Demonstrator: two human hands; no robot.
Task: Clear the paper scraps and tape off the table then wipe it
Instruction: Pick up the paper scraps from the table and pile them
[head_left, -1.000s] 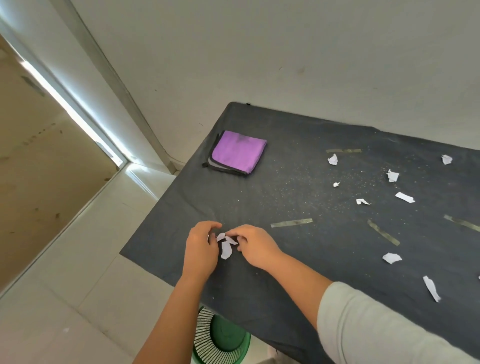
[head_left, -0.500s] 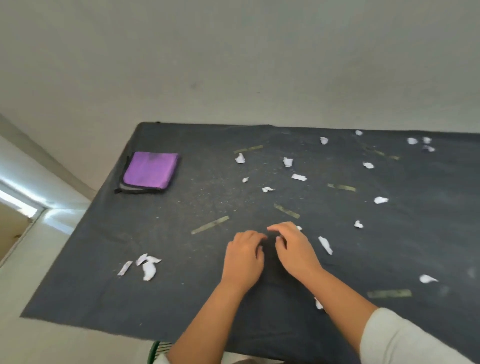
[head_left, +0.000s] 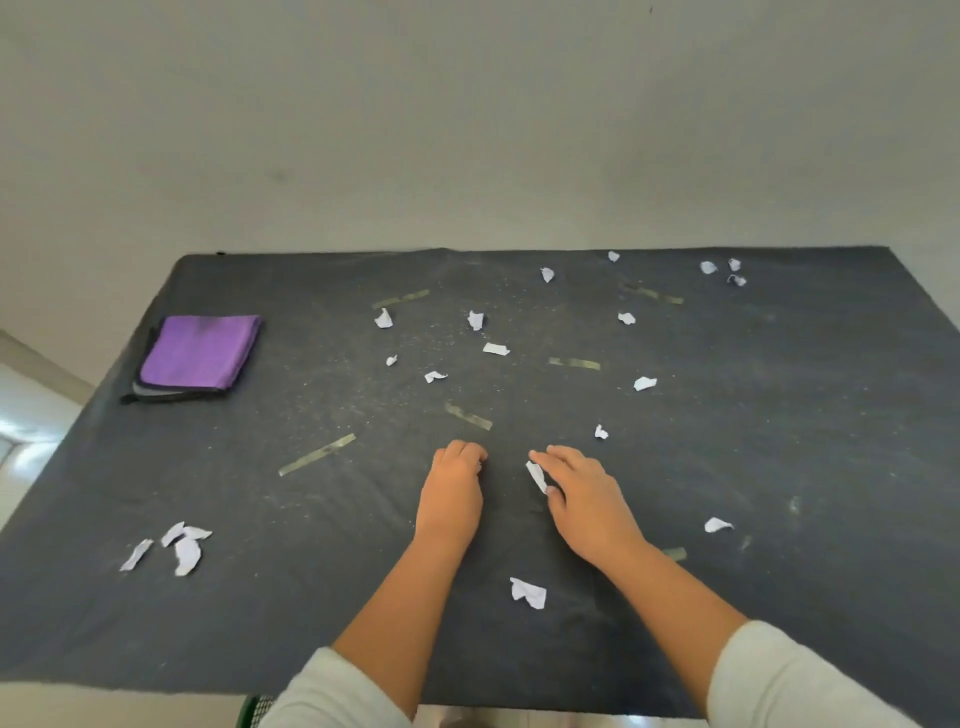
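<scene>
Both hands down on the dark table (head_left: 779, 467), near the middle of its near half. Right hand (head_left: 587, 499) lying knuckles-up, fingers stretched toward the far-left, thumb and forefinger pinching a long white paper scrap (head_left: 536, 476); long axis of that scrap running from far-left to near-right, far end pointing toward the left hand, near end tucked at the thumb. Left hand (head_left: 453, 491) just beside it, apart from it, fingers curled under into a loose fist on the cloth; whether anything sits inside, impossible to tell. Just beyond the left hand's knuckles, a strip of tape (head_left: 468, 416) lying flat, long axis slanting from far-left to near-right. Farther left, well apart from the hands, a longer tape strip (head_left: 317, 454) slanting the other way, near-left to far-right. Toward the far edge, more tape: one strip (head_left: 401, 299) left of centre, one (head_left: 574, 364) lying nearly parallel to the far edge, one (head_left: 652, 293) toward the far-right corner. Between the two forearms, close to the near edge, a crumpled scrap (head_left: 528, 592). Near the near-left corner, a cluster of scraps (head_left: 176, 548) lying close together. Right of the right wrist, a single scrap (head_left: 718, 525). More small scraps (head_left: 496, 348) scattered across the far half. Near the far-left corner, a folded purple cloth (head_left: 200, 352) lying flat.
</scene>
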